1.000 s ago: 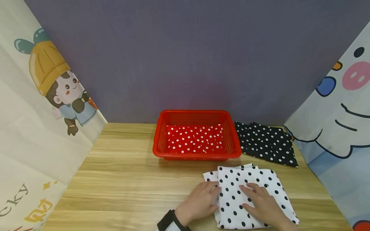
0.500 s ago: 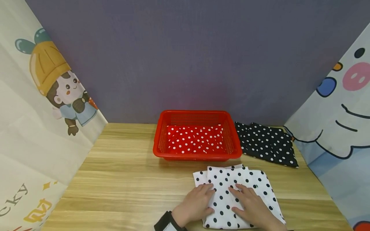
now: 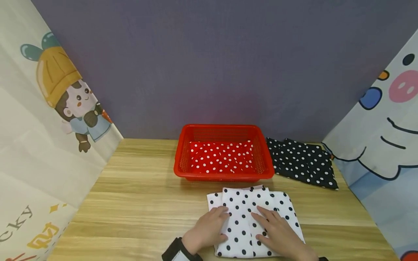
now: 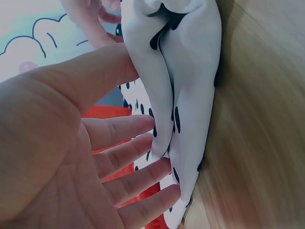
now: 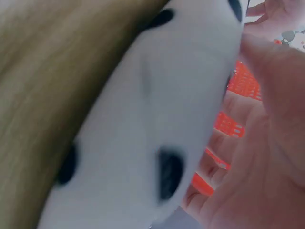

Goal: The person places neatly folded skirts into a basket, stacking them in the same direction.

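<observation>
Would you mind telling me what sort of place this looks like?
Probably a staged tabletop booth rather than a home: a wooden table is boxed in by a plain purple backdrop and cartoon-printed side panels, with a red basket and polka-dot cloths laid out.

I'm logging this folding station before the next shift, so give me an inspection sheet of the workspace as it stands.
Surface: wooden table, light grain.
Job's things: white cloth with black dots, folded, flat at the near edge.
Clutter: red basket behind it holds a red dotted cloth; a black dotted cloth lies right of the basket.
Hands: left hand rests on the white cloth's left edge; right hand lies flat on top, fingers straight.
Cables: nothing seen.
Surroundings: purple back wall; cartoon-printed sheets hang on both sides.
</observation>
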`<state>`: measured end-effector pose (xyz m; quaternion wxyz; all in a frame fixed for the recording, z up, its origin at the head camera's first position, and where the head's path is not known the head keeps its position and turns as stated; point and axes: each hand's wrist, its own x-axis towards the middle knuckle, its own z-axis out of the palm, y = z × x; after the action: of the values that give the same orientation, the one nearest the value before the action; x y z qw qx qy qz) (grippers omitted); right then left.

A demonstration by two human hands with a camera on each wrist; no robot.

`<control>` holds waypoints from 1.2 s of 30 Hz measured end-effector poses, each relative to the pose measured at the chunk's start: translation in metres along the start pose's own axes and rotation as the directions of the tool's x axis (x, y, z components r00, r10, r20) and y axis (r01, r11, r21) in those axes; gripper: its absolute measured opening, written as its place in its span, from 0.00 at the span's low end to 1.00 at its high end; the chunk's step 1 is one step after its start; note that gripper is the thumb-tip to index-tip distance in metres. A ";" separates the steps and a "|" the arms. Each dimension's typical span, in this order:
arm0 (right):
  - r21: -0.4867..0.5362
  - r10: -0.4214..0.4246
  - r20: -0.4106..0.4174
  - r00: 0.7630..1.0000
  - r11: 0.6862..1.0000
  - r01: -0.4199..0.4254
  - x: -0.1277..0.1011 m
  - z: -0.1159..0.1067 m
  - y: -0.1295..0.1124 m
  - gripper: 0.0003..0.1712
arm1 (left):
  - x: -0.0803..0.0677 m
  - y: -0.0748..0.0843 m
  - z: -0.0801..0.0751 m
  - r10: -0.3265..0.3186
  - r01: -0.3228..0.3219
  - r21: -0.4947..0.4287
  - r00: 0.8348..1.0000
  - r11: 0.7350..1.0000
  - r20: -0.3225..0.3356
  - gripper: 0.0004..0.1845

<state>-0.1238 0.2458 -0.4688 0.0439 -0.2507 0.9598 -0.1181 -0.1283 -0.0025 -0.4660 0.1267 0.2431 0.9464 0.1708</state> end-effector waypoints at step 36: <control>0.021 0.113 -0.005 0.994 0.993 -0.113 0.013 0.008 -0.008 0.34 | -0.049 -0.059 -0.017 -0.060 0.062 0.008 0.991 0.998 -0.119 0.29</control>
<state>-0.1305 0.2307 -0.4750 0.0503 -0.1950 0.9714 -0.1261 -0.1167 -0.0805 -0.4659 0.0737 0.2042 0.9602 0.1756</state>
